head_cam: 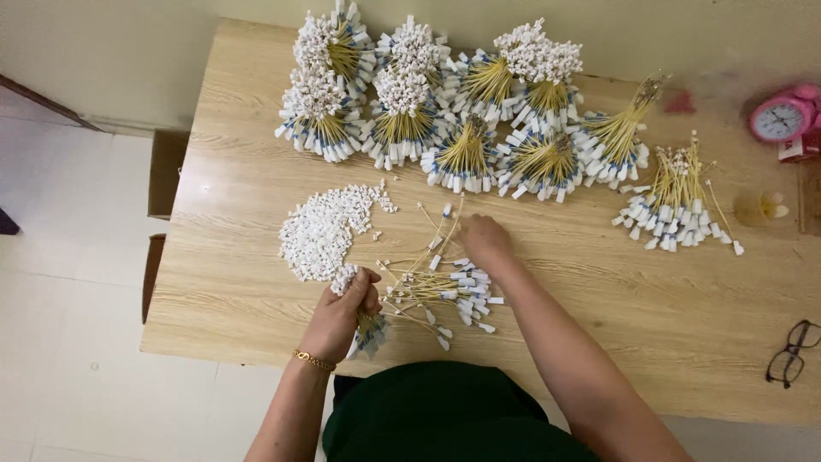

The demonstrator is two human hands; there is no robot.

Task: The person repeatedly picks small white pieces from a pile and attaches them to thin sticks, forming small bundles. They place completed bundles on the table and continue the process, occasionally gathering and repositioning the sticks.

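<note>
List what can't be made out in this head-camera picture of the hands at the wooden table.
- Head view: the left hand wraps its bundle of sticks, so the count is hidden.
- The right hand covers whatever its fingertips touch among the loose sticks.
- The pink clock face is too small to read.
- The white caps pile: single pieces are too small to tell apart.
- The table is cut off at the right edge.

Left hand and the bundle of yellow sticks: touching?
Touching. The head view shows the left hand closed around the bundle of yellow sticks, white caps poking out above the fingers and tagged ends out below.
</note>
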